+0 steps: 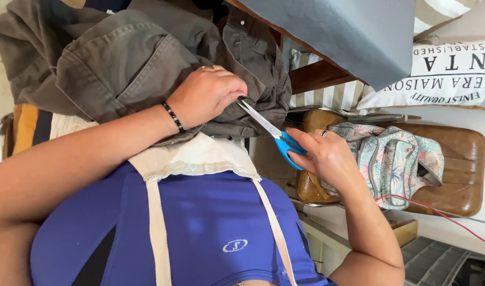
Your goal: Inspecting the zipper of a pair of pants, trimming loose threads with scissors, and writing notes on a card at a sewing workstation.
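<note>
The left hand [208, 95] bunches olive-grey trousers [147, 58], the right hand [327, 156] closes its fingers through blue-handled scissors [271, 132], blades open at the cloth, beside a white printed cushion [443, 74].

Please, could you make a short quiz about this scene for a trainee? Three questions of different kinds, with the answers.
1. True or false: the right hand holds the scissors.
2. What colour are the handles of the scissors? A red, B blue, C black.
3. Fill in: the left hand, with a bead bracelet at its wrist, has its grip on an olive ____.

Key: 1 true; 2 B; 3 garment.
</note>
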